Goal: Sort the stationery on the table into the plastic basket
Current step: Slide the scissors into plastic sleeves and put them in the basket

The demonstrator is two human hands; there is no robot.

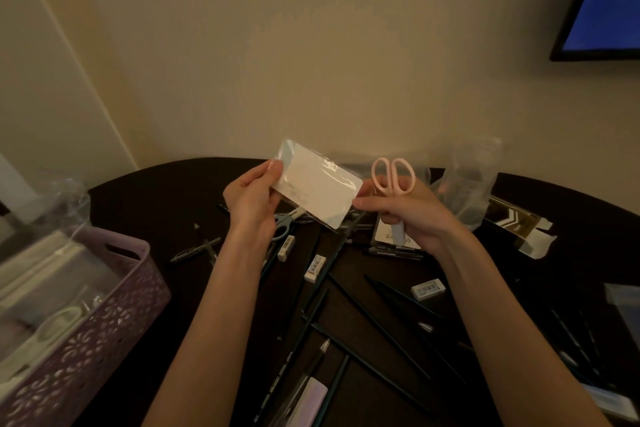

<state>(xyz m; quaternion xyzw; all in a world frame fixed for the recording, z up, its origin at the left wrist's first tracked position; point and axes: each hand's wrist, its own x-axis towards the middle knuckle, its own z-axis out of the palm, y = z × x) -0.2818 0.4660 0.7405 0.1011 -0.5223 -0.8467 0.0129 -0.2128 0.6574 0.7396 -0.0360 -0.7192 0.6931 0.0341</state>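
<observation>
My left hand [251, 199] pinches the left end of a white card in a clear plastic sleeve [317, 189], held up above the dark table [162, 198]. My right hand [412, 213] grips pink-handled scissors [393, 177], handles up, and its thumb touches the card's right edge. The purple plastic basket [104, 315] stands at the left with white packets inside. Several dark pencils and pens [367, 319] lie scattered on the table below my arms, with three white erasers [427, 289] among them. Blue-handled scissors [282, 227] lie partly hidden under my left hand.
Crumpled clear plastic bags [474, 180] and an opened cardboard box [523, 224] lie at the back right. More clear wrap [62, 198] sits behind the basket. A wall rises just behind the table, and a blue screen [606, 0] hangs at the upper right.
</observation>
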